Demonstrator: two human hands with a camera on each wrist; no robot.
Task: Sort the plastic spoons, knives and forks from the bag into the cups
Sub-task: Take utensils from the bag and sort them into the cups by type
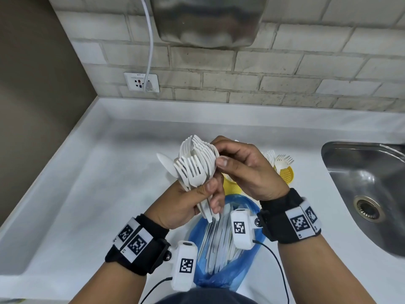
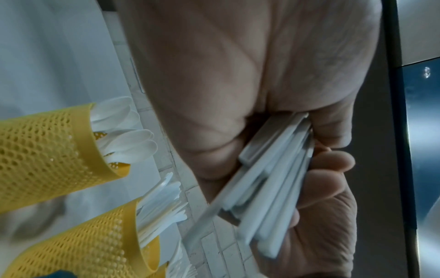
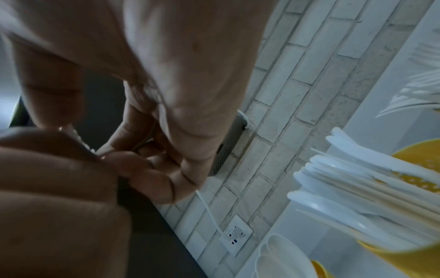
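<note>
A bundle of white forks is held above the counter, tines up and fanned out. The left hand is wrapped around the handles, fingers and thumb curled tight on them. The right hand reaches in from the right, its thumb and fingertips pinching at the fork heads on the bundle's right side; the remaining fingers are curled.

Directly below the hands, near the person, lies the blue bag, open, with more white cutlery inside. Just beyond the hands stand yellow mesh cups. One on the right holds forks; the left wrist view shows one cup with spoons and another with knives. The right wrist view also shows knives standing in a cup, with spoon bowls beside it.

A steel sink is set into the counter at right. On the far brick wall are a socket with a white cable plugged in, and a metal appliance above.
</note>
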